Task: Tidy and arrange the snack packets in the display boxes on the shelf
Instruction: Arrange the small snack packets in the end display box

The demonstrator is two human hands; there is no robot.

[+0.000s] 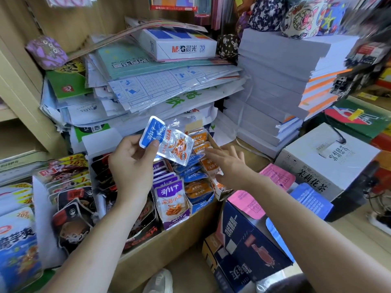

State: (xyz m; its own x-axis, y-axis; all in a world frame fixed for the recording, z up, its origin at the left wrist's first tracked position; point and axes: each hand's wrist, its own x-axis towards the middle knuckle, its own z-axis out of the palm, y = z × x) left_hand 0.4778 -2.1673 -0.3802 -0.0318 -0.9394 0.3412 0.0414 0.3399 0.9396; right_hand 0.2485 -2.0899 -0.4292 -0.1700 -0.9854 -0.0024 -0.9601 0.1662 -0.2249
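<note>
Just left of centre, the left hand [131, 166] is raised above the display boxes, thumb and curled fingers pinching two snack packets at their near edges: a blue-and-white foil packet [152, 132] and, fanned out to its right, a white foil packet with an orange picture [176, 150]. Both are held clear of the boxes below.

The right hand [228, 163] holds nothing. Its fingers are straight and spread, palm down, the fingertips [208, 151] reaching the row of small orange packets [201, 142] standing in the narrow cardboard display box [222, 193] on the right; whether they actually touch, I cannot tell.

Beneath the hands, more packets stand in rows. Purple packets [171, 197] sit nearest, a column of blue packets [191, 172] runs beside them on the right with further orange ones [197, 190] at its near end, and black packets [105, 176] fill the box to the left, partly behind the left wrist.

Farther out on the pale wooden shelf [351, 233] are pink flat packets [247, 204], a dark blue carton [249, 240] and a white carton with black lettering [328, 159] — all on the right. Behind, a tall stack of white paper reams [275, 81] stands beside a sprawling heap of plastic-wrapped stationery sheets [158, 85].
</note>
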